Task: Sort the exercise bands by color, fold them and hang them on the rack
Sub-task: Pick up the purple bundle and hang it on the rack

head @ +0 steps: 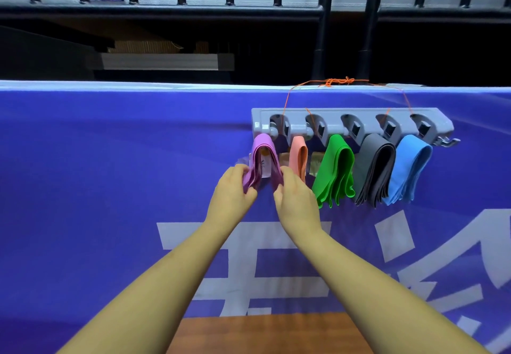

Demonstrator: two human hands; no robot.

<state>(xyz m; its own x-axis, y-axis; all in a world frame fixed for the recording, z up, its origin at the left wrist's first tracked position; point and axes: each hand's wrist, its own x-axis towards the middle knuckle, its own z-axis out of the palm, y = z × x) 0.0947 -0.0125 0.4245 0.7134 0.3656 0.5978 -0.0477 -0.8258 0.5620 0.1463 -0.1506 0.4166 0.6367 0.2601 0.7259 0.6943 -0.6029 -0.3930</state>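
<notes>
A grey plastic rack [354,115] hangs by orange string on a blue banner. Five folded bands hang from its hooks, left to right: purple [264,149], orange [298,157], green [336,168], dark grey [374,168] and blue [407,168]. My left hand [233,190] grips the lower left end of the purple band. My right hand [294,196] pinches its lower right end. A small white tag shows between the purple folds.
The blue banner [110,174] with large white characters covers a barrier in front of me. A wooden surface [265,334] lies at the bottom. Black railings [249,8] and dark shelving stand behind. An empty hook [449,142] sticks out at the rack's right end.
</notes>
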